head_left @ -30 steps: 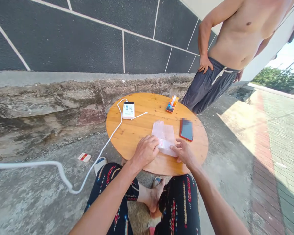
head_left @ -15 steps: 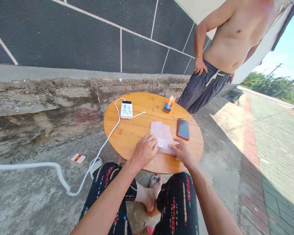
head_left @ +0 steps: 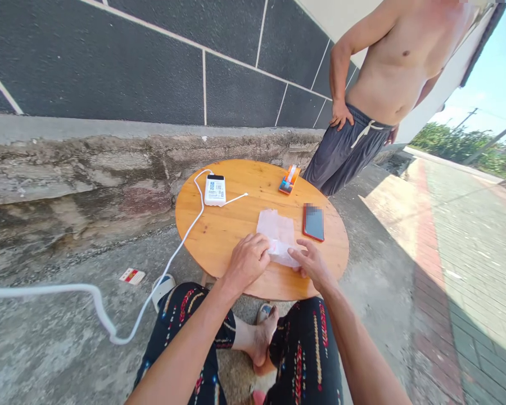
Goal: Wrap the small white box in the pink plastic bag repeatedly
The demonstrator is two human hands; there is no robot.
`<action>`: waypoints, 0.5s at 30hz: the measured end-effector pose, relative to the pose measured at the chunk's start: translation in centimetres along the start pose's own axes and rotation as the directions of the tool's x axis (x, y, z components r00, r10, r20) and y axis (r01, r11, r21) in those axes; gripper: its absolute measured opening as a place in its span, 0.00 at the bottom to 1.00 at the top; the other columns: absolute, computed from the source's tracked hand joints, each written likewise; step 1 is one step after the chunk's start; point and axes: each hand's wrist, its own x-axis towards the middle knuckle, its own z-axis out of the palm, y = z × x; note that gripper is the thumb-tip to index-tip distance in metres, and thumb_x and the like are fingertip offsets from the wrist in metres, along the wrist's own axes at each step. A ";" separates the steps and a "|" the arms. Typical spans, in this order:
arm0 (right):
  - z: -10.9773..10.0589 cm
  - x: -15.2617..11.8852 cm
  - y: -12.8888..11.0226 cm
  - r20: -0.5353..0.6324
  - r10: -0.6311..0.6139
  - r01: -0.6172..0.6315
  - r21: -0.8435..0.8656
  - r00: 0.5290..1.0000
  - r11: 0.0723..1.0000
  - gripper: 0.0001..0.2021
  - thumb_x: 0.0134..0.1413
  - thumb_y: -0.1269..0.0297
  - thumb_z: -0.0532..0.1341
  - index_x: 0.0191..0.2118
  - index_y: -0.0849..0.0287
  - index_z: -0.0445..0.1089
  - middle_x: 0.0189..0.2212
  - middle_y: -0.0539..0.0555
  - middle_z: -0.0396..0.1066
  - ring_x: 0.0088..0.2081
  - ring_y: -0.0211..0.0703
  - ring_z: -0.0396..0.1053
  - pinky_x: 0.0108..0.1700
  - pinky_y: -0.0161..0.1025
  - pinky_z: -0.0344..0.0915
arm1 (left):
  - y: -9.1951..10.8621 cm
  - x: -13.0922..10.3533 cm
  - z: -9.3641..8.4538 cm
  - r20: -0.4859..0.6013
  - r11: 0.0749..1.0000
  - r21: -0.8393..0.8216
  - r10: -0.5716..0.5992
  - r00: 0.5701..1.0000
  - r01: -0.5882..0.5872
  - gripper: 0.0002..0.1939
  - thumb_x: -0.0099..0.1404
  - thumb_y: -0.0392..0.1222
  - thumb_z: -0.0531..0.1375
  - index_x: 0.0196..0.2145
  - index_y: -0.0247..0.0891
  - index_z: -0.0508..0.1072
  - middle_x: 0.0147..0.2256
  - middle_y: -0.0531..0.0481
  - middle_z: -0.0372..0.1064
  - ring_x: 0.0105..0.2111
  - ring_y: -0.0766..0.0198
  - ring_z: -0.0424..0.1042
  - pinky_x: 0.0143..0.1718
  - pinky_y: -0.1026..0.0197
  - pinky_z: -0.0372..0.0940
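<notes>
A thin, clear plastic packet (head_left: pixel 277 233) lies flat on the round wooden table (head_left: pixel 219 230) in front of me. My left hand (head_left: pixel 247 260) rests fingers-down on its near left corner, pinching the edge. On the packet's near right edge sits my right hand (head_left: pixel 311 262), index finger and thumb holding it. A red-cased phone (head_left: pixel 313 221) lies just right of the packet, apart from both hands.
A white power bank (head_left: pixel 215 189) with a white cable (head_left: pixel 168 264) sits at the table's far left; an orange card-like pack (head_left: pixel 289 179) at the far edge. A shirtless person (head_left: pixel 375 84) stands beyond the table. A small red-and-white card (head_left: pixel 132 275) lies on the concrete.
Only the view has shifted slightly; both hands stay on the packet's near end, the fingers working its edge a little.
</notes>
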 end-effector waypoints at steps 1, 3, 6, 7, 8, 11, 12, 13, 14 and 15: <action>0.0 0.0 -0.1 -0.018 0.002 -0.003 -0.024 1.000 1.000 0.33 0.47 0.51 0.62 0.56 0.63 0.55 0.29 0.52 0.66 0.20 0.36 0.65 0.13 0.30 0.55 | 0.0 0.0 0.0 0.001 1.000 0.000 0.001 1.000 -0.001 0.09 0.57 0.27 0.53 0.30 0.40 0.68 0.37 0.51 0.71 0.40 0.61 0.68 0.42 0.60 0.62; -0.1 -0.1 -0.1 -0.083 -0.012 0.006 -0.072 0.996 0.997 0.35 0.47 0.52 0.62 0.58 0.64 0.53 0.34 0.55 0.67 0.21 0.36 0.66 0.13 0.31 0.58 | 0.0 0.0 0.0 -0.003 1.000 -0.004 0.001 1.000 -0.001 0.09 0.57 0.27 0.53 0.31 0.40 0.68 0.37 0.51 0.71 0.40 0.61 0.68 0.42 0.60 0.62; -0.6 -0.6 -0.2 -0.081 0.023 -0.034 -0.129 0.996 0.991 0.36 0.50 0.52 0.60 0.60 0.65 0.50 0.31 0.54 0.66 0.19 0.37 0.66 0.13 0.32 0.61 | -0.1 -0.1 0.0 -0.006 1.000 -0.017 0.003 1.000 -0.003 0.09 0.57 0.27 0.53 0.31 0.39 0.69 0.37 0.52 0.71 0.40 0.62 0.68 0.43 0.61 0.62; -0.7 -0.8 -0.2 -0.054 0.048 -0.055 -0.144 0.997 0.988 0.35 0.52 0.51 0.59 0.60 0.66 0.49 0.28 0.52 0.66 0.18 0.37 0.66 0.13 0.32 0.61 | -0.1 -0.1 0.0 -0.007 1.000 -0.021 0.004 1.000 -0.005 0.09 0.57 0.27 0.53 0.31 0.39 0.69 0.37 0.52 0.71 0.40 0.62 0.68 0.43 0.61 0.62; -0.8 -0.9 -0.2 -0.030 0.070 -0.074 -0.146 0.997 0.987 0.35 0.52 0.51 0.58 0.60 0.66 0.49 0.25 0.51 0.65 0.17 0.37 0.65 0.13 0.32 0.61 | -0.1 -0.1 0.0 -0.009 1.000 -0.024 0.006 1.000 -0.006 0.10 0.57 0.27 0.53 0.31 0.39 0.69 0.37 0.52 0.71 0.40 0.62 0.68 0.42 0.61 0.62; -0.3 -0.9 -0.2 -0.020 0.077 -0.078 -0.059 0.997 0.995 0.33 0.52 0.51 0.59 0.59 0.65 0.51 0.26 0.51 0.66 0.17 0.37 0.66 0.14 0.32 0.62 | -0.2 0.0 0.1 -0.019 1.000 -0.028 0.009 1.000 -0.010 0.10 0.57 0.27 0.53 0.31 0.40 0.69 0.37 0.51 0.71 0.40 0.62 0.68 0.42 0.60 0.62; 0.0 -0.7 -0.1 -0.023 0.068 -0.068 -0.006 0.997 0.998 0.33 0.51 0.52 0.60 0.58 0.64 0.53 0.29 0.52 0.66 0.18 0.37 0.67 0.14 0.32 0.62 | -0.2 0.0 0.1 -0.022 1.000 -0.027 0.011 1.000 -0.011 0.10 0.57 0.27 0.53 0.31 0.39 0.69 0.37 0.51 0.71 0.40 0.62 0.68 0.42 0.60 0.62; 0.4 -0.4 0.0 -0.029 0.057 -0.055 0.048 0.998 0.997 0.32 0.49 0.52 0.61 0.57 0.62 0.54 0.31 0.53 0.67 0.19 0.36 0.67 0.14 0.32 0.63 | -0.2 0.0 0.1 -0.022 1.000 -0.027 0.012 1.000 -0.013 0.10 0.57 0.27 0.53 0.31 0.39 0.69 0.38 0.51 0.71 0.40 0.62 0.68 0.42 0.60 0.62; 0.8 -0.2 0.2 -0.039 0.044 -0.040 0.098 0.998 0.994 0.32 0.47 0.53 0.63 0.56 0.61 0.56 0.33 0.53 0.67 0.20 0.36 0.68 0.15 0.33 0.64 | -0.2 0.0 0.0 -0.020 1.000 -0.026 0.014 1.000 -0.014 0.10 0.57 0.27 0.53 0.30 0.39 0.69 0.38 0.51 0.71 0.40 0.62 0.68 0.43 0.60 0.62; 1.1 0.1 0.3 -0.051 0.031 -0.023 0.147 0.998 0.989 0.32 0.45 0.54 0.65 0.55 0.60 0.57 0.34 0.53 0.67 0.21 0.36 0.68 0.16 0.33 0.64 | -0.2 0.0 0.0 -0.016 1.000 -0.026 0.015 1.000 -0.015 0.10 0.57 0.27 0.52 0.30 0.39 0.68 0.38 0.51 0.70 0.40 0.62 0.68 0.43 0.60 0.62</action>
